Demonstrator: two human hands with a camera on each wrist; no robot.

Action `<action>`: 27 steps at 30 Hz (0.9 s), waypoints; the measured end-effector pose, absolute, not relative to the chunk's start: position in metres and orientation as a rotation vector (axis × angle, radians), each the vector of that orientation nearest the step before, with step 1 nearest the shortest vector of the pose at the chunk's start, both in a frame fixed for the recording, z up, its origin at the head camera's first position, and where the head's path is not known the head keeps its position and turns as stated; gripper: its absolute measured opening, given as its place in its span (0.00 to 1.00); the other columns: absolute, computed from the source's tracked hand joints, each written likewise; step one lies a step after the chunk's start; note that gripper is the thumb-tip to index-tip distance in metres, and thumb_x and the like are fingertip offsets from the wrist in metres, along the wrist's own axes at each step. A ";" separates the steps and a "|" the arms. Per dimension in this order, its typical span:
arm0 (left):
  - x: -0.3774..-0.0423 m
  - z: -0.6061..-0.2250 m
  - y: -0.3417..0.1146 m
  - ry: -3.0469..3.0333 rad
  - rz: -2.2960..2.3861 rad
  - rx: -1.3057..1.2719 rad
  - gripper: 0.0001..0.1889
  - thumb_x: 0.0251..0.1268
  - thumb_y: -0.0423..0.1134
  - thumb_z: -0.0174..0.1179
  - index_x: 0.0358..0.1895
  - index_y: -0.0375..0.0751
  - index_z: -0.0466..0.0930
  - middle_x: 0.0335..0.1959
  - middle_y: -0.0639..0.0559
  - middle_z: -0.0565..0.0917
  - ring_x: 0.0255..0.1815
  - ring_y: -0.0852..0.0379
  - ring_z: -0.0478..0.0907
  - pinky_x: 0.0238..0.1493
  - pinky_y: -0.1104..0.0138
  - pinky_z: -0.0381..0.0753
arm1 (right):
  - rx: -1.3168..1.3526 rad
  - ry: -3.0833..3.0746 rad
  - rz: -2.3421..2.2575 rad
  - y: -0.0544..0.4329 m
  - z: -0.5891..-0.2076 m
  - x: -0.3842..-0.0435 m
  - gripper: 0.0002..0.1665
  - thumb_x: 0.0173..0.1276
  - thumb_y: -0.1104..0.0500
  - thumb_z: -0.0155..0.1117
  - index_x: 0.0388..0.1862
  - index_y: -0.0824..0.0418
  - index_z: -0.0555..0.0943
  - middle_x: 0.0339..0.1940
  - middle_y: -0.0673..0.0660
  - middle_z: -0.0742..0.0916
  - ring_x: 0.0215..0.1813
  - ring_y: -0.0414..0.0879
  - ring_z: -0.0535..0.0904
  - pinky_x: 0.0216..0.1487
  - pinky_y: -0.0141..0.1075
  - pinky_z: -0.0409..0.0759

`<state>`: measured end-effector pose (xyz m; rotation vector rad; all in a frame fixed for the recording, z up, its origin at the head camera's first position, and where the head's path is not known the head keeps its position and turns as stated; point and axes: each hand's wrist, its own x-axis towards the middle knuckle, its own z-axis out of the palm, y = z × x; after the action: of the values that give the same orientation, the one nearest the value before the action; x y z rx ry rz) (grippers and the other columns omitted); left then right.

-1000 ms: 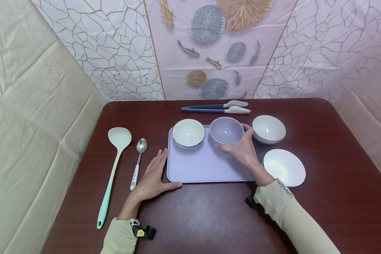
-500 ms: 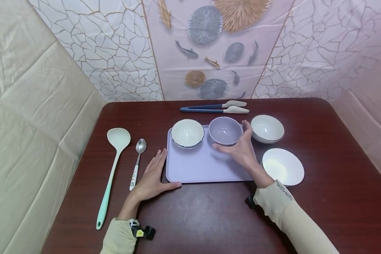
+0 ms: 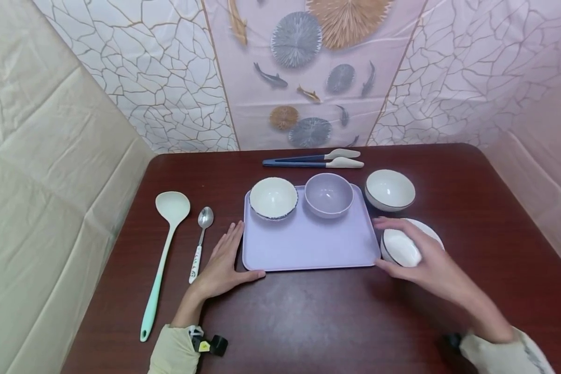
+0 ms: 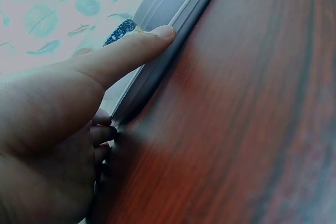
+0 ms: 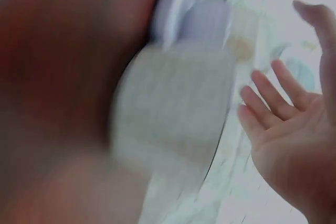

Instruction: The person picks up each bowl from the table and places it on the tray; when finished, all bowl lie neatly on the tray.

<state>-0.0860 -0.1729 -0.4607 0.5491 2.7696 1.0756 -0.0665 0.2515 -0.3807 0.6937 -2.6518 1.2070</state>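
My left hand [image 3: 221, 267] lies at the near left corner of a lilac tray [image 3: 310, 249], fingers straight along the side. In the left wrist view its thumb touches the front edge. On the tray stand a white bowl with a blue-patterned rim [image 3: 273, 197] and a lilac bowl [image 3: 329, 194]. My right hand [image 3: 435, 267] spreads thumb and fingers around a white slant-rimmed bowl [image 3: 399, 249] just right of the tray, and partly covers it in the head view. In the right wrist view a space shows between the outstretched fingers and this bowl [image 5: 170, 103].
Another white bowl [image 3: 390, 190] stands behind the slant-rimmed one. Blue-and-white tongs [image 3: 315, 160] lie along the back. A mint-handled ladle [image 3: 161, 275] and a metal spoon [image 3: 199, 244] lie at left on the dark wooden table [image 3: 308, 322]. Patterned cloth [image 3: 304, 93] hangs behind.
My right hand has let go of the lilac bowl and moved right and nearer, to the slant-rimmed white bowl. The lilac bowl stays on the tray. My left hand keeps its place.
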 end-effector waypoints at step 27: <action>-0.085 -0.462 -0.171 2.757 1.096 0.556 0.63 0.50 0.63 0.71 0.79 0.39 0.39 0.80 0.45 0.44 0.79 0.49 0.35 0.75 0.52 0.37 | 0.435 -2.775 1.394 0.333 -0.431 -0.063 0.78 0.32 0.64 0.89 0.79 0.54 0.49 0.67 0.57 0.66 0.59 0.36 0.63 0.53 0.17 0.59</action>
<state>-0.0846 -0.1705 -0.4619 0.5556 2.7575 1.0960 -0.0629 0.3328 -0.4310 0.4349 -2.7750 1.3938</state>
